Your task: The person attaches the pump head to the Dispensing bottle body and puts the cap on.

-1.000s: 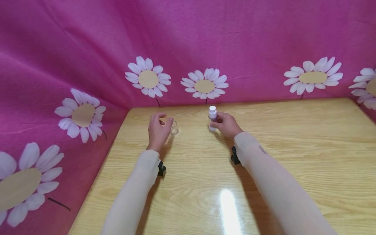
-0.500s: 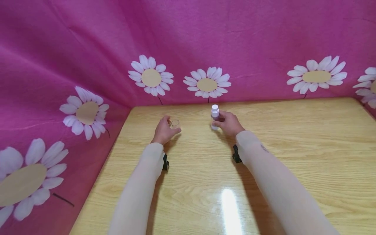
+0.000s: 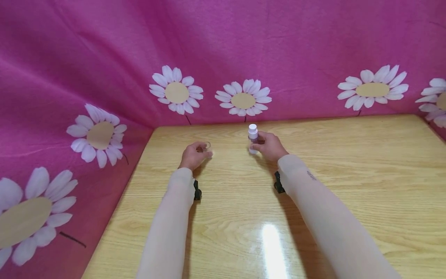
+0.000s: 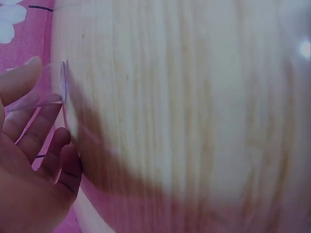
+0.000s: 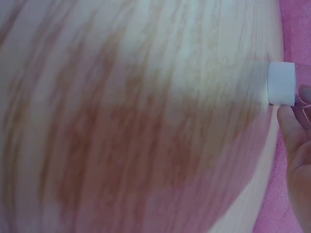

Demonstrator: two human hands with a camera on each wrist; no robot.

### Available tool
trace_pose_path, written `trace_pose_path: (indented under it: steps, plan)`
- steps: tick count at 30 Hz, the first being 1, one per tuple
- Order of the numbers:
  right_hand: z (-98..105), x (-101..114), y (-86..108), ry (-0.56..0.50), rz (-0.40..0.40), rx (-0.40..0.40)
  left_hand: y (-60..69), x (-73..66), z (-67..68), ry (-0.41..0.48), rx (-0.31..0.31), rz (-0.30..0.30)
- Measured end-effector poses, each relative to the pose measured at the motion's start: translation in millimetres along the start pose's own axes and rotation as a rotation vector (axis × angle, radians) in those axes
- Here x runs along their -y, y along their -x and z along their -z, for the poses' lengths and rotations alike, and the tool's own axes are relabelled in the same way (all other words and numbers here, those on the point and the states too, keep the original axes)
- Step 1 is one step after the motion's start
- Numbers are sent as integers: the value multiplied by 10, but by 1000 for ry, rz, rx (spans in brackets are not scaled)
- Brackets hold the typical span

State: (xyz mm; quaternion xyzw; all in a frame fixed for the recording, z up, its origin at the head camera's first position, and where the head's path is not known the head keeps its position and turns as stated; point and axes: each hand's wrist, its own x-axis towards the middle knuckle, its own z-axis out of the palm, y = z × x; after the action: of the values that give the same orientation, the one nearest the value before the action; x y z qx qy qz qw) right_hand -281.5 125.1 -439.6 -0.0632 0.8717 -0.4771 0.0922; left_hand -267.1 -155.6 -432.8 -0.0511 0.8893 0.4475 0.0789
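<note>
Near the back of the table, my left hand [image 3: 193,155] has its thumb and fingers around a small clear plastic cap [image 3: 208,145]. In the left wrist view, the rim of this see-through cylinder meets the wood, and the thumb and fingers lie on opposite sides of its wall. To the right, my right hand [image 3: 271,147] grips a small white bottle [image 3: 253,132] from its right side. The bottle stands upright with its narrower white top uncovered. Only its white base [image 5: 282,83] shows clearly in the right wrist view, beside the fingertips.
The wooden table [image 3: 230,193] spreads out in front and to both sides. A pink cloth [image 3: 296,50] with white daisies hangs along its back and left edges. A bright light reflection lies on the near wood.
My left hand has come down and right onto the clear cap, and its thumb and fingers have closed around it. The right hand keeps the bottle at about the same spot.
</note>
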Motion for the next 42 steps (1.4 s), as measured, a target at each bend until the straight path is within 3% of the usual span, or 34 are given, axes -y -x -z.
trace_pose_path:
  steps: [16,26,34,42]
  plan:
    - [-9,-5,7,12,3,-6,14,23,-37,-29,-13,-37]
    - [-18,-40,17,22,18,-5,8,11,-63,-60,-16,-7]
    - [-15,-16,27,13,18,-3,-9,-84,-74,-51,-42,-67]
    - [-26,4,16,12,19,-5,-28,-186,-148,35,-56,-120]
